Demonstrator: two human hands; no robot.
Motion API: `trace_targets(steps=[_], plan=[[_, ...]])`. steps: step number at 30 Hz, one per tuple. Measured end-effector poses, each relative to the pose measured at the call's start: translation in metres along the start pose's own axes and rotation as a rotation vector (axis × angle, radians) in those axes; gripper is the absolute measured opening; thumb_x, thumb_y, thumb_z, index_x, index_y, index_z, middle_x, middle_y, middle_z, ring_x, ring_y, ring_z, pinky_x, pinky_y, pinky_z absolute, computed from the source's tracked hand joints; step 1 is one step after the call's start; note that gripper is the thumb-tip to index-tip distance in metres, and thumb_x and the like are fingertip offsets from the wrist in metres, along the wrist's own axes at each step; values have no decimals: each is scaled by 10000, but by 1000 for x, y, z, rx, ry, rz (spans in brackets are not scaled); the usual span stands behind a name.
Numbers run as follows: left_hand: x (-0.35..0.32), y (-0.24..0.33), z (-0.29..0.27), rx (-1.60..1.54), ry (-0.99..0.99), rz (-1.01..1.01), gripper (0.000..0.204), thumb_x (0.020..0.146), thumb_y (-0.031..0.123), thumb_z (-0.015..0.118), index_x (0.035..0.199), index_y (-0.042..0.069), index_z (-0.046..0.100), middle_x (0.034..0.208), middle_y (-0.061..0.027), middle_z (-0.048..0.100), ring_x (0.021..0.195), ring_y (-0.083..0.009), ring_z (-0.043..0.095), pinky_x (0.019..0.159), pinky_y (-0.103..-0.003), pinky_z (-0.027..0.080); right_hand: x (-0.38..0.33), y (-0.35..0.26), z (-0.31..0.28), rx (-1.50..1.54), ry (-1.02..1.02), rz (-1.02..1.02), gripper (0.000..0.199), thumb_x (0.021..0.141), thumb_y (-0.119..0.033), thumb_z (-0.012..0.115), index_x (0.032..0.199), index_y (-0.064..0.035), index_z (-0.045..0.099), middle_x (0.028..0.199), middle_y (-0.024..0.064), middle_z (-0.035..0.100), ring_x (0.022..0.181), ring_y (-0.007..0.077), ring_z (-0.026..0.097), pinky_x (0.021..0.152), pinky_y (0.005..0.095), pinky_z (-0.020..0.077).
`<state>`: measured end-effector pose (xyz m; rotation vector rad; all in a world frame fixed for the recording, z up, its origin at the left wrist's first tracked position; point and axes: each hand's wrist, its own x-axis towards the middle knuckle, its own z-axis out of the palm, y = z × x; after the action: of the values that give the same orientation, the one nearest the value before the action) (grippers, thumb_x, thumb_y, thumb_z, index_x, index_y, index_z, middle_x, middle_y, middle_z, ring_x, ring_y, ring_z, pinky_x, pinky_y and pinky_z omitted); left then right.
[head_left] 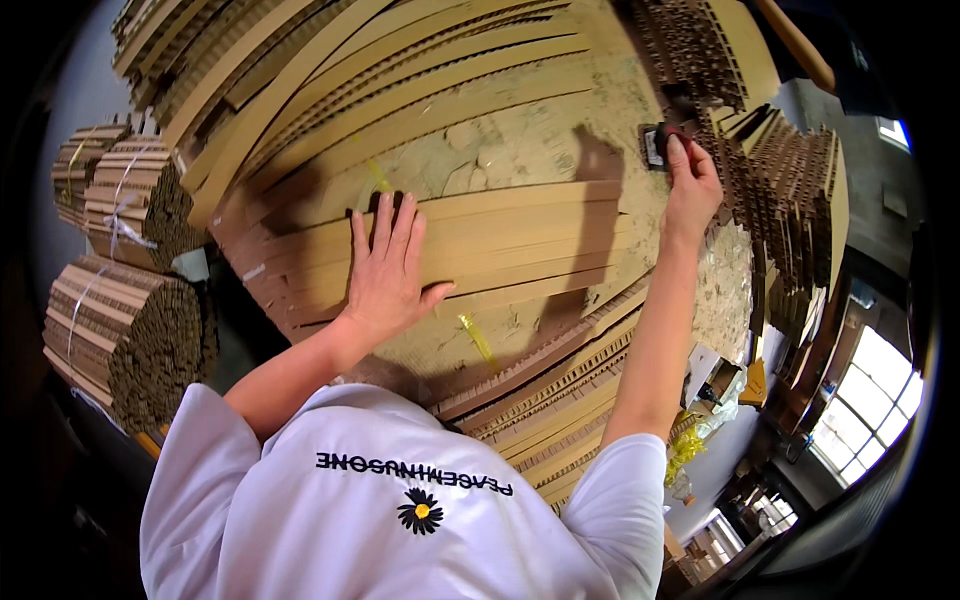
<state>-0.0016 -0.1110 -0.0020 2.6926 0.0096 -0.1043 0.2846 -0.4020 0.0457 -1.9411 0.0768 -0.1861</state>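
Observation:
My left hand [388, 270] lies flat with fingers apart on several long tan cardboard strips [510, 235] set side by side on the worn work surface [480, 160]. At the far right of that surface, my right hand [692, 185] grips a small dark object with a red part [676, 138]; its kind is unclear. It sits at a small black square piece with a pale face [655, 148]; whether the two are joined, I cannot tell. My fingers partly hide the held object.
Stacked cardboard strips [420, 90] lie along the far side, and more strips [560, 420] lie near my body. Tied bundles of corrugated strips [110, 330] stand at left. Dark corrugated stacks [790, 200] rise at right. Yellow tape pieces [478, 340] cling to the surface.

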Motion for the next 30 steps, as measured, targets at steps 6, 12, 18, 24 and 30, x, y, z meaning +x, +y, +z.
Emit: trace_targets(steps=[6,12,18,24,30], plan=[[3,-29,-14,-66,369,-6,567,833,99,776,1359,34,575,1353,-143,589,1250,-407,529,1064,-556,426,-116,-15,60,124,-501,-64,140,900,27,769,1029,-20,744,1012,12,690,882,100,616,779,249,498],[23,-48,0,-244,378,-24,238,843,75,767,1070,74,693,1036,-91,645,955,-323,606,834,-429,495,-141,-7,77,-65,-673,-335,245,848,115,752,1044,-32,743,1083,73,666,944,180,650,797,285,541],[23,-48,4,-233,379,-71,230,826,91,787,1040,92,703,1020,-69,650,944,-302,616,814,-412,496,-138,9,73,-145,-687,-437,244,835,87,787,1047,-26,745,1081,80,666,960,201,649,808,294,551],[24,-49,6,-219,377,-51,247,826,85,786,1060,85,706,1034,-68,654,941,-298,619,809,-403,496,-134,0,74,-216,-703,-484,250,822,105,781,1033,-24,748,1046,77,680,935,201,661,796,292,556],[23,-50,10,-217,371,-58,263,822,139,790,1069,110,702,1045,-45,644,972,-280,600,829,-419,473,-131,-2,76,-237,-707,-510,252,817,123,768,1022,-21,747,1035,76,687,912,195,677,778,293,569]])
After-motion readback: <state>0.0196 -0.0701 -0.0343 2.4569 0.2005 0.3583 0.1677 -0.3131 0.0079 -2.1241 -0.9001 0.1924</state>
